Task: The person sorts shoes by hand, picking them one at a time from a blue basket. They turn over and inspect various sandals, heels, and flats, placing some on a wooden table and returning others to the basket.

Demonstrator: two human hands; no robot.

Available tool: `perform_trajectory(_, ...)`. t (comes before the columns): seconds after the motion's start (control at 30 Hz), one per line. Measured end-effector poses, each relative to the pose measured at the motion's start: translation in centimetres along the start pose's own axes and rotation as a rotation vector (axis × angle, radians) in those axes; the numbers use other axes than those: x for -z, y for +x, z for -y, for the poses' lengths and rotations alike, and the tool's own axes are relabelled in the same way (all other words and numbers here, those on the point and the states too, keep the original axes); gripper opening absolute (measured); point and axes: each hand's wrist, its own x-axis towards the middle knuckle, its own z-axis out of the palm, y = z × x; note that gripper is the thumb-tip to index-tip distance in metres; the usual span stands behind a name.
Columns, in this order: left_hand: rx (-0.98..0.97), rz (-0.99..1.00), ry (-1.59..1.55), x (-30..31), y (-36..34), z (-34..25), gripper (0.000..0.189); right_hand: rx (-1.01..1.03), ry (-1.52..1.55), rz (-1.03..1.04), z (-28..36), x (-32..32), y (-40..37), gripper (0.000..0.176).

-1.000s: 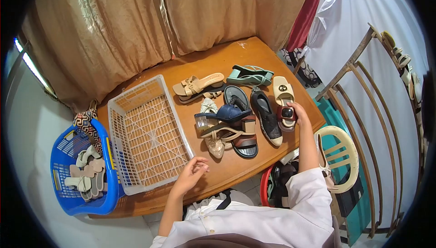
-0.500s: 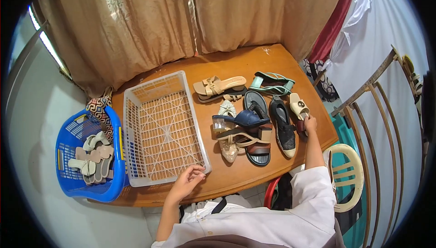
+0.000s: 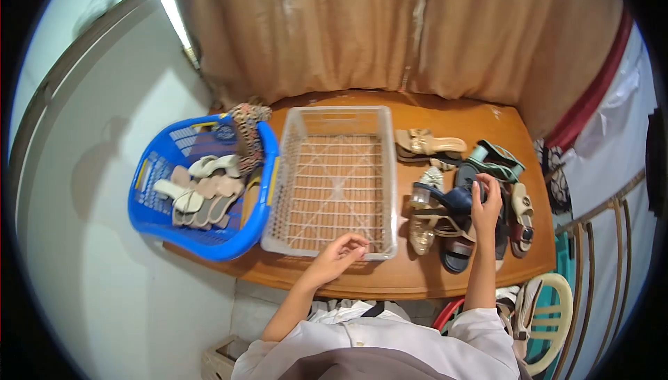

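Observation:
My left hand (image 3: 341, 255) hovers by the near right corner of a clear plastic crate (image 3: 391, 192), its fingers loosely curled and apart with nothing in them. Over the shoes on the right is my right hand (image 3: 488, 196), thumb and fingers apart around the edge of a navy heeled sandal (image 3: 456, 200); whether it touches the sandal cannot be seen. Around it lie a black sandal (image 3: 466, 173), gold sandals (image 3: 433, 144), green strappy sandals (image 3: 497, 163), a glittery pointed shoe (image 3: 421, 237) and a cream sandal (image 3: 522, 203). A dark shoe is partly hidden behind my right wrist.
A blue basket (image 3: 209, 246) with several pale sandals and a patterned cloth (image 3: 248, 140) stands at the left. Brown curtains (image 3: 348, 32) hang behind the wooden table (image 3: 362, 279). At the lower right are a cream plastic chair (image 3: 562, 317) with shoes and a wooden rack (image 3: 602, 269).
The view has turned left. My right hand has left the cream sandal and moved left to the navy sandal. My left hand stays by the crate's near corner.

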Motion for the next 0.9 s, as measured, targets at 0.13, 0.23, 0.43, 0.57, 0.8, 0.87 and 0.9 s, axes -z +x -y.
perform_trajectory(0.13, -0.068, -0.060, -0.040, 3.3, -2.7, -1.2, 0.020, 0.133, 0.201, 0.179, 8.2, -5.3, -1.6, 0.011)
perform_trajectory(0.23, -0.149, -0.154, -0.038, 6.8, -5.4, -2.5, 0.019, 0.307, 0.275, 0.305, 14.6, -8.5, -2.7, 0.011)
perform_trajectory(0.43, -0.275, -0.377, -0.017, 16.8, -11.7, -4.3, 0.016, 0.495, 0.454, 0.619, 24.3, -16.1, -5.2, 0.011)
perform_trajectory(0.57, -0.306, -0.592, 0.033, 23.5, -14.9, -4.7, 0.018, 0.616, 0.454, 0.813, 28.7, -22.6, -7.1, 0.013)
perform_trajectory(0.8, -0.206, -0.676, 0.164, 34.4, -17.2, -4.9, 0.018, 0.549, 0.246, 0.961, 33.4, -33.9, -8.2, 0.019)
perform_trajectory(0.87, -0.203, -0.642, 0.193, 37.3, -16.5, -4.6, 0.018, 0.511, 0.120, 0.927, 33.4, -37.1, -8.3, 0.026)
perform_trajectory(0.9, -0.177, -0.639, 0.232, 38.3, -16.1, -4.9, 0.018, 0.490, 0.056, 0.911, 33.2, -38.5, -8.4, 0.029)
